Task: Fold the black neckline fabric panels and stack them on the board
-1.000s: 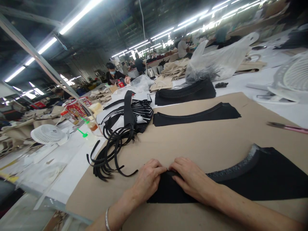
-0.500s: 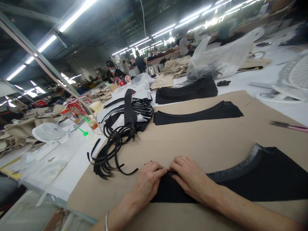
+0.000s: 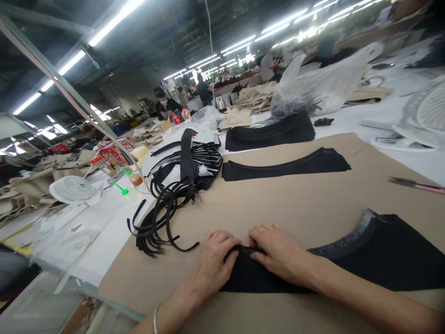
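A curved piece of black fabric lies flat in front of me, with a shiny, glue-like strip along its concave upper edge. At the piece's left end, my left hand pinches the top edge between thumb and fingers. My right hand grips the same edge a short way to the right, thumb on the near side and fingers over the far side. The edge between the hands looks folded over. What lies under the fingertips is hidden.
Beyond the hands lie another black piece and a black stack. Thin black strips are heaped at left, near green-tipped bottles. Pink-handled snips lie right on the brown board. White fans stand at both sides; people sit farther back.
My right hand has slid slightly right along the fabric's edge, widening the gap between my hands. The left hand stays at the left end, its thumb a little lower.
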`<move>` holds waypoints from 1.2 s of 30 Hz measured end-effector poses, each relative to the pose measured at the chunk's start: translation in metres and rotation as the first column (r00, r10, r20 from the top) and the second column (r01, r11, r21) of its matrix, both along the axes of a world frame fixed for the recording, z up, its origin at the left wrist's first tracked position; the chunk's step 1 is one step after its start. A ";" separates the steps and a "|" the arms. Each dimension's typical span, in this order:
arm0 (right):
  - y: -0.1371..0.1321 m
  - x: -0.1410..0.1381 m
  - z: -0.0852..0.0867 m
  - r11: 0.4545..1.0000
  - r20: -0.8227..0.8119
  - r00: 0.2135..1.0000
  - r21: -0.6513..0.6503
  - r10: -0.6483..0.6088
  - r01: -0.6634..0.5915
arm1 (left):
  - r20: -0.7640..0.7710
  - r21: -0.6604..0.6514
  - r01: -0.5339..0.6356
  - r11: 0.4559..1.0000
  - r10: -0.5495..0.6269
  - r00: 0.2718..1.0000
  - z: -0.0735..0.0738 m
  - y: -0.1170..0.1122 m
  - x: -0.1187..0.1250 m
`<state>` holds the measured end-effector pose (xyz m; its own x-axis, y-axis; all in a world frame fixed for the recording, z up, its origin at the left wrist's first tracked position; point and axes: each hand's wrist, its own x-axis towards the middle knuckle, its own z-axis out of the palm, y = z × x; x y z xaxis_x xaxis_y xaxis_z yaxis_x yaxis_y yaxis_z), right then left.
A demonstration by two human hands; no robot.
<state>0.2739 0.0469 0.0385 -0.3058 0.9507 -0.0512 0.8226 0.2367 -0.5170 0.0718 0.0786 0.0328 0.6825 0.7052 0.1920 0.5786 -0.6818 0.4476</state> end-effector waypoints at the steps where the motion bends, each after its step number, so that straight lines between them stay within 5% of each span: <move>1: 0.000 -0.001 0.002 1.000 -0.007 1.000 -0.016 -0.009 0.009 | -0.014 -0.017 -0.019 1.000 0.019 1.000 0.002 0.000 0.004; 13: -0.008 0.008 0.001 0.999 -0.046 0.998 -0.014 -0.038 0.037 | -0.108 -0.154 0.042 0.987 -0.059 0.992 0.013 0.006 0.027; 18: -0.021 0.010 -0.010 0.989 -0.082 0.995 0.139 0.061 -0.049 | -0.171 0.012 0.092 0.996 -0.089 0.981 0.001 -0.007 0.019; 25: -0.031 0.014 -0.027 0.912 0.098 0.975 0.346 0.200 -0.222 | -0.149 0.278 0.166 0.946 -0.128 0.980 -0.021 -0.029 0.002; 36: -0.033 0.016 -0.029 0.808 0.282 0.928 0.471 0.244 -0.355 | -0.112 0.220 0.080 0.972 -0.056 0.992 -0.022 -0.036 0.004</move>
